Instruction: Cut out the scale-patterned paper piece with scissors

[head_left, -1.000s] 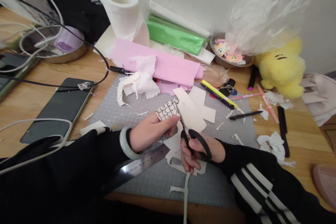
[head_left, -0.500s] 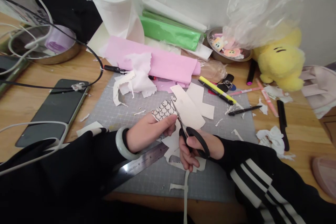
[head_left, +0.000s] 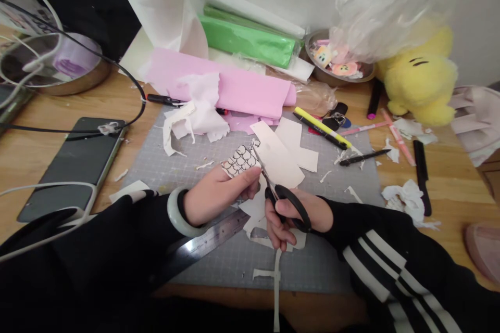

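My left hand (head_left: 221,191) pinches a small white paper piece (head_left: 241,160) drawn with black scale-like outlines, its thumb on top. My right hand (head_left: 287,218) has its fingers in the black-handled scissors (head_left: 295,207). The blades reach up to the right edge of the patterned paper, where a small curl of paper stands. Just past the blades lie white card pieces (head_left: 279,151) on the grey cutting mat (head_left: 219,265). A metal ruler (head_left: 219,237) rests partly under my left forearm.
Behind the mat are pink paper (head_left: 250,93), a paper roll (head_left: 156,10) and a green packet (head_left: 250,41). A phone (head_left: 74,166) and cables are at left. Pens, a yellow marker (head_left: 322,127), paper scraps, a metal bowl (head_left: 324,75) and a yellow plush toy (head_left: 420,78) stand right.
The whole view has shifted slightly, so the things at left sit further left. Both hands keep nearly the same pose, and the scissor blades look closer together at the paper's edge.
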Tool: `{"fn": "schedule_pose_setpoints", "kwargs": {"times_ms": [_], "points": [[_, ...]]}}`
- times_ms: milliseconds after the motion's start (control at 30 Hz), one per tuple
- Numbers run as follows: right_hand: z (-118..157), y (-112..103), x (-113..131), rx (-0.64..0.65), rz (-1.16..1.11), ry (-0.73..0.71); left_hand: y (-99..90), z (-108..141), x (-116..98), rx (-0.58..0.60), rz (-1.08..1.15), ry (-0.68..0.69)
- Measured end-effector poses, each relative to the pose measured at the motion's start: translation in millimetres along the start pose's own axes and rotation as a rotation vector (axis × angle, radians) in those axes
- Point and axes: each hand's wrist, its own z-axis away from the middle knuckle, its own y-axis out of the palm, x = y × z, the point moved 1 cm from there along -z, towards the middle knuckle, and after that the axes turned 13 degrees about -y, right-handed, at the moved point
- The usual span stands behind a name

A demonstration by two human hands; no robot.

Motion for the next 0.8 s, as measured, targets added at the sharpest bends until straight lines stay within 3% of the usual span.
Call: {"fn": "schedule_pose_setpoints", "kwargs": {"times_ms": [533, 800], "points": [[0.9, 1.9, 2.3, -0.018, -0.022, 0.0, -0.1, 0.5, -4.2, -0.005, -0.021, -0.009], [2.1, -1.3, 0.0, 0.042, -0.055, -0.037, -0.7, -0.8, 2.1, -0.006, -0.009, 0.015]]}}
